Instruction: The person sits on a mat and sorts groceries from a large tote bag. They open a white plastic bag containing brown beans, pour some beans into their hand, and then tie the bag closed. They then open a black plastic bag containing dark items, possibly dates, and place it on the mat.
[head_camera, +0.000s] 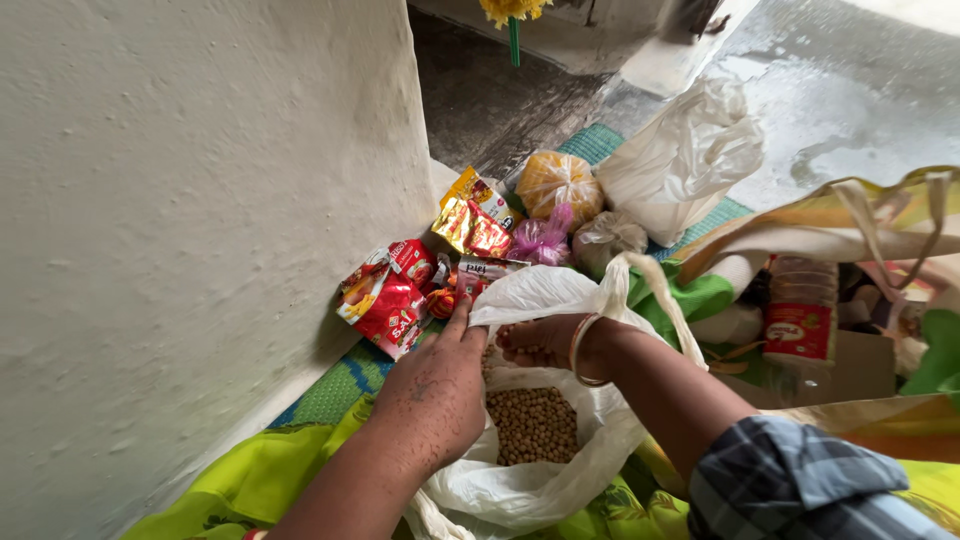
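Low at six o'clock, the left hand (432, 395) and right hand (545, 343) pinch the white bag's (520, 490) rim with their fingers, holding it open over the chickpeas (532, 425), red packets (390, 300) at eleven o'clock.

Red snack packets (388, 300), a yellow mesh bag (558, 183) and a plastic bottle (801, 310) lie nearby

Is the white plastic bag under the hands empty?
No, the white plastic bag holds a heap of small round tan legumes beside the left hand.

Single head-worn view, steeply downward and close over the hands beside a white wall (190, 220).
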